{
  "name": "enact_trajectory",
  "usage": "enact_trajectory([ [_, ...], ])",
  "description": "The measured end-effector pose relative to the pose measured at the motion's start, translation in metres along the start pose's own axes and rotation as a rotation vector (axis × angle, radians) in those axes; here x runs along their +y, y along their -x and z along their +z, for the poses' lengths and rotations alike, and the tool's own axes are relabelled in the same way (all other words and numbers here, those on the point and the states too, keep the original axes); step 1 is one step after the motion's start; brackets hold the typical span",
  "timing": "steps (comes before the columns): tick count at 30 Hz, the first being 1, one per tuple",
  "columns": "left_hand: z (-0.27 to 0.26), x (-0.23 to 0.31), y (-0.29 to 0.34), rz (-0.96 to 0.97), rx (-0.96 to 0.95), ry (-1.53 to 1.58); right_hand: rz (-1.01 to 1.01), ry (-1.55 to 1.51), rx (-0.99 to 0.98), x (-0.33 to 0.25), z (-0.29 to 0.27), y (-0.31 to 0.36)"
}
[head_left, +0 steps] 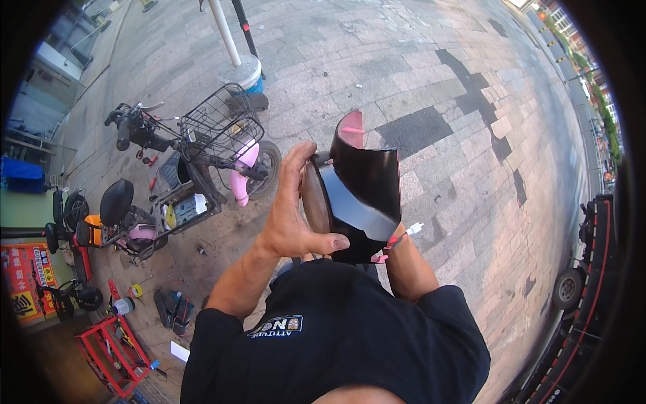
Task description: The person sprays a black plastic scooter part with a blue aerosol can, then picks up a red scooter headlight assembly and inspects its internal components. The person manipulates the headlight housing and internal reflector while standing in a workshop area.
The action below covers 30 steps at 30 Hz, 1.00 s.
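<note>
In front of my chest is a glossy black headlight housing point(360, 195) with a clear, rounded lamp lens point(315, 198) on its left side and pink inner surfaces at its upper edge. My left hand point(289, 209) is wrapped round the lens side, thumb pressed on the lower front and fingers over the top. Behind the right side of the housing is my right hand point(400, 236); only a bit of it and the wrist show, and its fingers are hidden. A white plug point(414, 229) on a wire sticks out beside that wrist.
A partly stripped electric scooter point(195, 182) with a wire basket point(219, 124) and pink fender stands at left. Beyond it is a pole in a white bucket point(241, 71). A red metal rack point(114, 353) and tools lie lower left. A dark vehicle point(579, 296) is at right.
</note>
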State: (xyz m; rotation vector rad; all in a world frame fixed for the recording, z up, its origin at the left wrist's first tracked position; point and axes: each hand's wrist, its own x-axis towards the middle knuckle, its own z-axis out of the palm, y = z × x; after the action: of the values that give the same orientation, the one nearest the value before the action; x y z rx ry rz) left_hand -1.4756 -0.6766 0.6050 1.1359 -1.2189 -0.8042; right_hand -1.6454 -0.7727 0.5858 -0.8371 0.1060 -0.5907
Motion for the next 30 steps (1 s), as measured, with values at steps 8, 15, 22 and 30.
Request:
enact_trajectory([
  [8,0.002,-0.007,0.005,-0.016,0.052,0.129,0.055,0.084,0.071,0.002,0.001,-0.003],
  [15,-0.006,-0.007,0.004,0.067,-0.003,-0.064,0.054,0.07,0.046,0.016,-0.018,0.007],
  [22,-0.01,0.002,0.009,0.035,-0.083,-0.151,0.014,0.218,0.035,0.011,-0.014,0.009],
  [30,-0.007,0.002,0.007,0.108,-0.078,-0.209,-0.044,0.055,-0.033,0.007,-0.003,0.002],
])
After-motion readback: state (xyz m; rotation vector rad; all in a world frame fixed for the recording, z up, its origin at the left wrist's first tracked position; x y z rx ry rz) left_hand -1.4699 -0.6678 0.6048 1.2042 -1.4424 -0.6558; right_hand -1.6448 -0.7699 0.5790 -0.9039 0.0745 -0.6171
